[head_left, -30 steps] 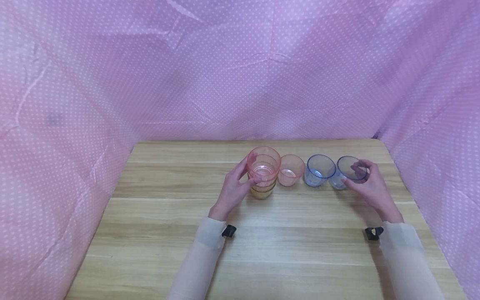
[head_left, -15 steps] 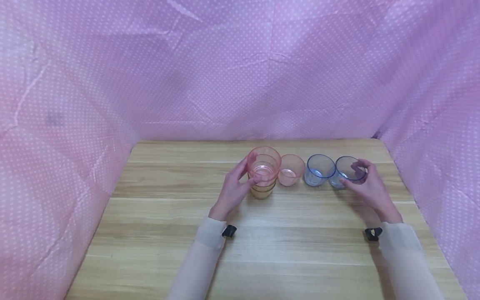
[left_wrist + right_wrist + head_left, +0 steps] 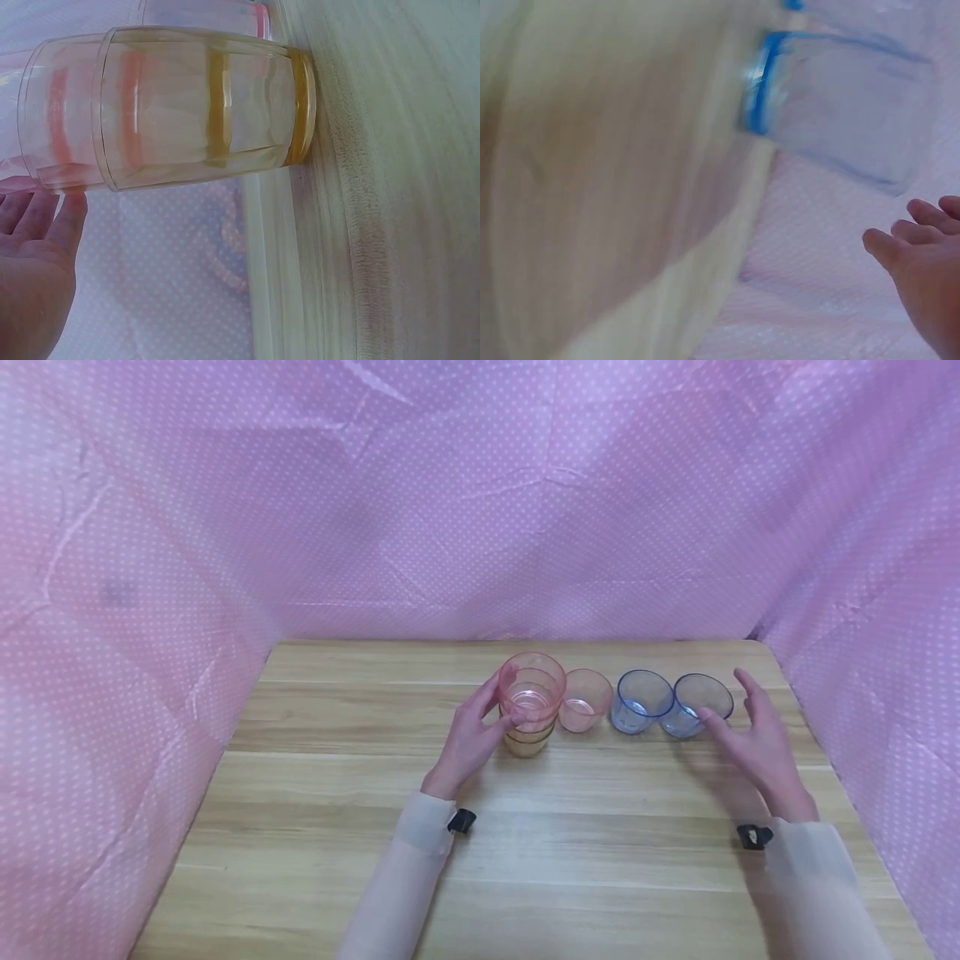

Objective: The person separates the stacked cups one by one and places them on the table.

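My left hand (image 3: 474, 735) holds the upper part of a nested stack, thumb on the near side and fingers behind. A pink cup (image 3: 531, 703) tops this stack, and an amber cup (image 3: 527, 748) forms its base on the table. In the left wrist view, coloured bands from the nested bottoms show through the amber cup (image 3: 259, 112). My right hand (image 3: 761, 750) is spread beside the rightmost blue cup (image 3: 681, 723); its thumb overlaps the rim in the head view. The right wrist view shows the fingers (image 3: 885, 247) apart from that blue cup (image 3: 840, 105).
A single pink cup (image 3: 581, 717) stands right of the stack, followed by another blue cup (image 3: 632, 720), all in a row. They stand upright on a wooden table (image 3: 585, 860). Pink dotted cloth (image 3: 480, 527) hangs behind and on both sides.
The rightmost blue cup has slid slightly left against its neighbour. My right hand has let go of it, opened its fingers and drawn back rightward. My left hand keeps its hold on the stack.
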Demonstrator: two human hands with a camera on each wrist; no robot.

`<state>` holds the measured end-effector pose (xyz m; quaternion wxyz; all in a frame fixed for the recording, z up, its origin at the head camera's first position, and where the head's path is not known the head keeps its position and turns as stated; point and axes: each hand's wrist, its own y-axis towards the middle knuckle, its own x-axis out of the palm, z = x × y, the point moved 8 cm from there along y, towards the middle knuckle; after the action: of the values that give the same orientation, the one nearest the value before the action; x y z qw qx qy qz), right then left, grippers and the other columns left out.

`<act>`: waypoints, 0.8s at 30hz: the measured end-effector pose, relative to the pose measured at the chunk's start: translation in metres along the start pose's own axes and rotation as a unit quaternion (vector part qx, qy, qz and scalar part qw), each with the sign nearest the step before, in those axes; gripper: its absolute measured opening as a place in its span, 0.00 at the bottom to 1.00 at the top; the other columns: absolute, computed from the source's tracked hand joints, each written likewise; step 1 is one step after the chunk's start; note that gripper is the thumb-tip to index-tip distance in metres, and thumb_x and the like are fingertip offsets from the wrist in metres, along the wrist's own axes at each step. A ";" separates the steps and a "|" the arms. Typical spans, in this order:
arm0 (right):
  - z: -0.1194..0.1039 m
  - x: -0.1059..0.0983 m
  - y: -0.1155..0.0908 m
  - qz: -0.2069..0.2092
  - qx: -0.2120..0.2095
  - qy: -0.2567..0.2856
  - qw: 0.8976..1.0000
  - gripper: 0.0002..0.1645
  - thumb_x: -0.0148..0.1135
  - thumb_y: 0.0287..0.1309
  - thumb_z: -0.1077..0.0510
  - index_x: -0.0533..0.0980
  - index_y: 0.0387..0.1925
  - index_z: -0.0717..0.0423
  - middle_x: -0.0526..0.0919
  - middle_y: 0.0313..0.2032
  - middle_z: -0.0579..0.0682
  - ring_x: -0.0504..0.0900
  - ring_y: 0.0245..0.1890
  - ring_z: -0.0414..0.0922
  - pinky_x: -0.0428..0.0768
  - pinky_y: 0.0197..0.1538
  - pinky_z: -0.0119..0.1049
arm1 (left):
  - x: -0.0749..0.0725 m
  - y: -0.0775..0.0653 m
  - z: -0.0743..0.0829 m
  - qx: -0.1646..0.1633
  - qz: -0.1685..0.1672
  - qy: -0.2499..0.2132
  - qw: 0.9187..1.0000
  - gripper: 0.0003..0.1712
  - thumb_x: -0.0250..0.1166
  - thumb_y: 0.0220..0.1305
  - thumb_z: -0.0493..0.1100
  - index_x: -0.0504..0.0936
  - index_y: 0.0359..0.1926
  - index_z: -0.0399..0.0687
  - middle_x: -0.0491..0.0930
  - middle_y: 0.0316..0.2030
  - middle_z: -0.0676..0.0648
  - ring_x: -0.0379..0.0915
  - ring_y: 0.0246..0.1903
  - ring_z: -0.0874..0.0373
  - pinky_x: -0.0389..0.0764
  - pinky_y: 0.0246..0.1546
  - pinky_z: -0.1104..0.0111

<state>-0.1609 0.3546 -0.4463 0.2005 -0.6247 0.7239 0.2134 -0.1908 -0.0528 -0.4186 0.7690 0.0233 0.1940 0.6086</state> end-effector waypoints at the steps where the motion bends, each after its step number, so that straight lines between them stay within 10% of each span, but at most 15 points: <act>1: -0.003 -0.001 -0.001 0.010 -0.003 0.006 1.000 0.53 0.65 0.70 0.46 0.45 0.84 0.42 0.44 0.82 0.59 0.47 0.76 0.73 0.45 0.77 0.70 | 0.000 0.000 0.000 0.000 0.000 0.000 1.000 0.43 0.72 0.66 0.38 0.64 0.78 0.48 0.67 0.74 0.45 0.71 0.68 0.44 0.70 0.72 0.58; 10: -0.054 -0.002 -0.015 0.100 -0.083 0.054 0.990 0.40 0.64 0.70 0.61 0.63 0.78 0.43 0.64 0.77 0.43 0.63 0.75 0.47 0.59 0.75 0.21 | 0.001 0.000 0.000 0.014 0.002 -0.003 1.000 0.43 0.71 0.67 0.37 0.63 0.79 0.45 0.67 0.75 0.45 0.70 0.69 0.44 0.70 0.72 0.60; 17: -0.097 0.007 -0.025 0.141 -0.215 0.142 0.956 0.36 0.61 0.59 0.76 0.70 0.70 0.67 0.75 0.70 0.56 0.70 0.72 0.45 0.66 0.76 0.35 | 0.002 -0.001 0.002 0.028 0.003 -0.012 1.000 0.43 0.71 0.66 0.36 0.63 0.78 0.43 0.67 0.75 0.44 0.69 0.70 0.44 0.69 0.73 0.62; 24: -0.125 0.028 -0.032 0.111 -0.271 0.194 0.936 0.33 0.63 0.64 0.71 0.69 0.70 0.69 0.75 0.69 0.59 0.72 0.70 0.48 0.67 0.76 0.37 | 0.004 -0.001 0.000 0.029 0.004 -0.020 0.999 0.42 0.70 0.67 0.34 0.63 0.78 0.42 0.67 0.75 0.43 0.68 0.70 0.44 0.68 0.74 0.60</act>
<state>-0.1365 0.2574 -0.3599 -0.1455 -0.6000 0.7284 0.2971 -0.1892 -0.0497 -0.4198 0.7694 0.0584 0.1954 0.6053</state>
